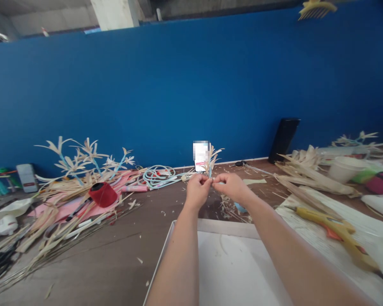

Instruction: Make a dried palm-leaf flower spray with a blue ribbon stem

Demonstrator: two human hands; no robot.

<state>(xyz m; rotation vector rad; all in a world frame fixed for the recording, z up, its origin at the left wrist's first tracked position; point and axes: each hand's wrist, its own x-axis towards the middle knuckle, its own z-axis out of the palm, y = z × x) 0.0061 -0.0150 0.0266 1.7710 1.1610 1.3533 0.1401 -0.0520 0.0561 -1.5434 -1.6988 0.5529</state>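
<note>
My left hand [196, 189] and my right hand [231, 186] meet above the brown table [108, 255], both closed in a pinch. Between them they hold a small straw flower stem [211, 160] with pale dried leaves and a light blue stalk, standing upright just above my fingers. Loose straw bits lie on the table beneath my hands. A white tray [230, 259] sits under my forearms.
Finished straw flowers [83, 159] and a red thread spool [102, 194] lie among straw at the left, near a coiled pale blue cord [158, 175]. A yellow glue gun [335, 231] and dried leaf strips [309, 174] lie at the right. A blue wall stands behind.
</note>
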